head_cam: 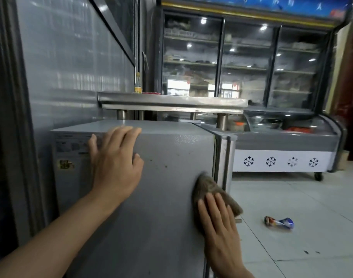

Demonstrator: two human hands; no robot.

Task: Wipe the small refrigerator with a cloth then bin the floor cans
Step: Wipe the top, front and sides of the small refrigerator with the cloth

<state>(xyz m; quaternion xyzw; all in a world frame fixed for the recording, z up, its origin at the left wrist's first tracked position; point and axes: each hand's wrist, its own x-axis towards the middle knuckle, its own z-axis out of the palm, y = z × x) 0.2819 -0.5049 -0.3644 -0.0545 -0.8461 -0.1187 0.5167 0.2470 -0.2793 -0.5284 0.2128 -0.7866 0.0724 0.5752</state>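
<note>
My right hand [219,223] lies flat, fingers together and extended, pressing a brown cloth [207,187] against the grey side panel of the small refrigerator [167,207], close to the panel's right edge. The cloth bunches above my fingertips and hangs off past the edge on the right. My left hand [115,163] is spread open, palm on the same panel near its top, fingers reaching up to the top edge; it holds nothing. Several small brown spots [157,163] mark the panel between my 2 hands. A worn label [71,145] and a yellowed sticker [65,164] sit on the panel left of my left hand.

Behind the refrigerator stands a steel table [171,101] carrying 1 bottle [138,85] with a yellow label at its left end. A grey wall [71,57] runs along the left. Farther back is a tall glass-door display cooler [241,57], and below it a low curved-glass freezer [281,137] with 4 snowflake marks on its white front.

On the tiled floor [312,247], right of the refrigerator and well apart from my right hand, lies 1 crushed can [278,221] on its side.
</note>
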